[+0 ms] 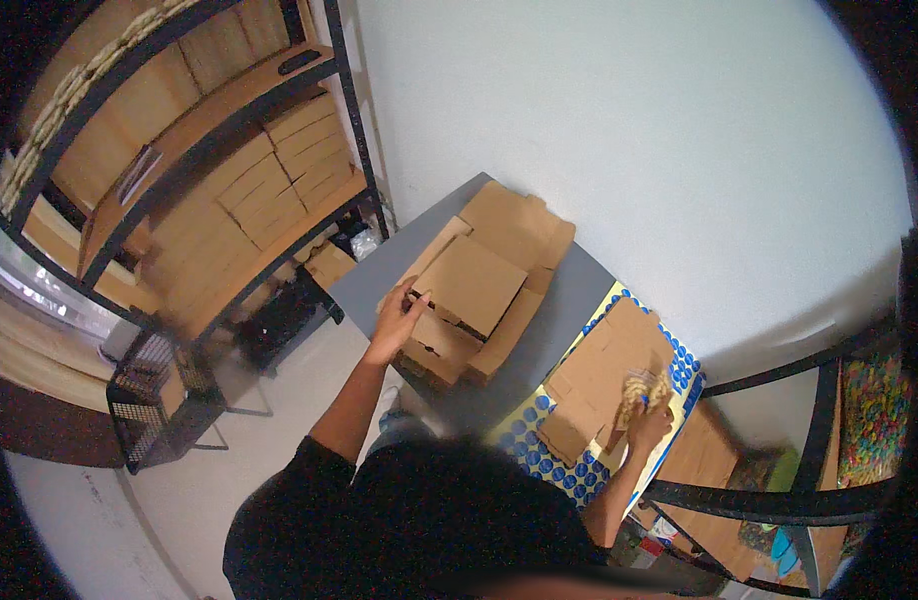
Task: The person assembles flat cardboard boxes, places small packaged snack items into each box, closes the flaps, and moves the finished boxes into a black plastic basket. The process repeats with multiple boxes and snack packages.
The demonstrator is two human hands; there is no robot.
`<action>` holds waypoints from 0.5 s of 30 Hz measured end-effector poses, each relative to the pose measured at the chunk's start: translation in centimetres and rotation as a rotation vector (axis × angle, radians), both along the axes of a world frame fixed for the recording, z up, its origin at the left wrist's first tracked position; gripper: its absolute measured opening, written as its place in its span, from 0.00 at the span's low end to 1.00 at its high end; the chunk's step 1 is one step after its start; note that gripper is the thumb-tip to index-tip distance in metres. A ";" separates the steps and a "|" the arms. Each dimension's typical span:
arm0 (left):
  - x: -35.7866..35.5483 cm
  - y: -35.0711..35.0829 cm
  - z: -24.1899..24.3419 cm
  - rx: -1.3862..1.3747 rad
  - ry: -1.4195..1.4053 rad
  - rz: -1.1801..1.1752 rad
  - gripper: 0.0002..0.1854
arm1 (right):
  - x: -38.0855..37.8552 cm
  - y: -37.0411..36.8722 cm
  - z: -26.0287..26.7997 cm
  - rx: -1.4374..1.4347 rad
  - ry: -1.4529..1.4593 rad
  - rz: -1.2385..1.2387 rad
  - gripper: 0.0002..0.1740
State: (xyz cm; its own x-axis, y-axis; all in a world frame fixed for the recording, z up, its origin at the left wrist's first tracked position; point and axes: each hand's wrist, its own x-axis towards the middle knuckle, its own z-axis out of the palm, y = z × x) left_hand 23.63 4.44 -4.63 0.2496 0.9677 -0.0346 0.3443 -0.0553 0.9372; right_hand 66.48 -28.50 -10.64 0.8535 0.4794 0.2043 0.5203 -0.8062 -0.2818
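Note:
An open cardboard mailer box (pixel 513 217) lies on the grey table with its lid folded back. Inside it sits a smaller flat cardboard box (pixel 475 283), slightly tilted. My left hand (pixel 399 319) grips the mailer's left edge, its thumb near a corner of the inner box. On the right, my right hand (pixel 648 429) is closed around a bundle of braided rope (pixel 639 390), which looks partly wrapped in clear plastic. Under that bundle, a flattened cardboard piece (pixel 605 367) rests on sheets of round blue stickers (pixel 535 442). My right fingers partly hide the rope.
The grey table (pixel 571 300) stands against a white wall (pixel 616 135). At left, a black-framed shelf (pixel 279 217) holds stacked cardboard boxes, with a black mesh basket (pixel 147 405) below. Another black-framed shelf (pixel 766 499) with bags of colourful items (pixel 871 420) is close on the right.

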 end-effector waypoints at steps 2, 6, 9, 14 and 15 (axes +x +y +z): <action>0.5 -0.2 0.3 -0.050 -0.049 -0.001 0.32 | -0.4 1.5 -0.4 0.003 0.012 0.014 0.52; 0.0 0.4 0.0 -0.072 -0.023 -0.045 0.28 | -2.6 4.7 2.4 -0.119 -0.001 -0.085 0.52; 0.0 1.1 -1.9 0.062 -0.110 -0.063 0.26 | -3.8 6.5 3.6 0.083 -0.152 0.111 0.46; -1.1 1.8 -2.7 0.091 -0.003 -0.100 0.25 | -14.2 13.4 9.2 0.320 0.078 0.638 0.35; -1.1 1.7 -2.1 0.079 0.054 -0.106 0.25 | -15.0 14.6 8.5 0.297 0.075 0.753 0.36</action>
State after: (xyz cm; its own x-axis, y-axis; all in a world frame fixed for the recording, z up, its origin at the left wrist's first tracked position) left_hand 22.54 6.19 -6.74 0.3507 0.9362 0.0246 0.3821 -0.1670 0.9089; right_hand 51.45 -13.91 -2.11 0.3403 0.8651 0.3685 0.8646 -0.1337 -0.4844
